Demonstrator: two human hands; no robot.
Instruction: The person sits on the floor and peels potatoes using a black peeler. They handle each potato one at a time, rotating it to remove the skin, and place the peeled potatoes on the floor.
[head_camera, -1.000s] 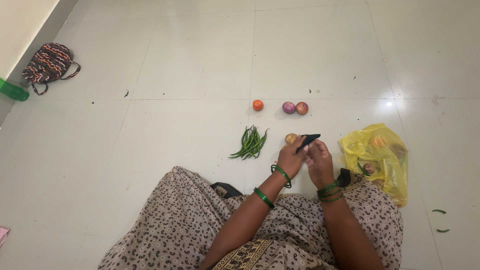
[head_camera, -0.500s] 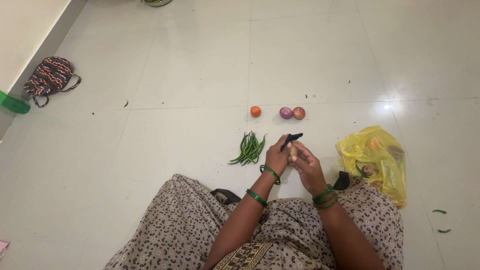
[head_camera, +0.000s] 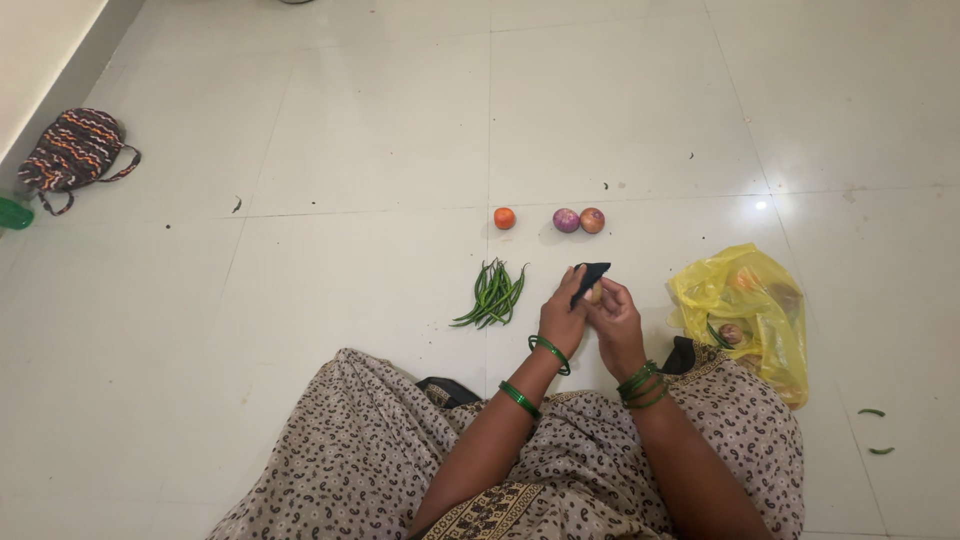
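Observation:
I sit on the floor with both hands raised together in front of my lap. My left hand (head_camera: 562, 320) and my right hand (head_camera: 617, 322) close around a small tan round vegetable (head_camera: 598, 293). A black-handled tool (head_camera: 590, 275) sticks up between the hands and seems to be in my right hand. Its blade is hidden. A bunch of green chillies (head_camera: 493, 293) lies on the tiles just left of my hands. Further out are a small orange tomato (head_camera: 504, 218) and two purple onions (head_camera: 578, 220).
A yellow plastic bag (head_camera: 745, 310) with vegetables lies open to my right. Two loose green chillies (head_camera: 876, 430) lie at the far right. A striped cloth pouch (head_camera: 72, 150) and a green object (head_camera: 14, 213) sit by the left wall. A dark item (head_camera: 448, 389) lies by my knee.
My hands have drawn closer together around the vegetable, and the black tool has turned from pointing right to pointing more upright. The view has shifted a little.

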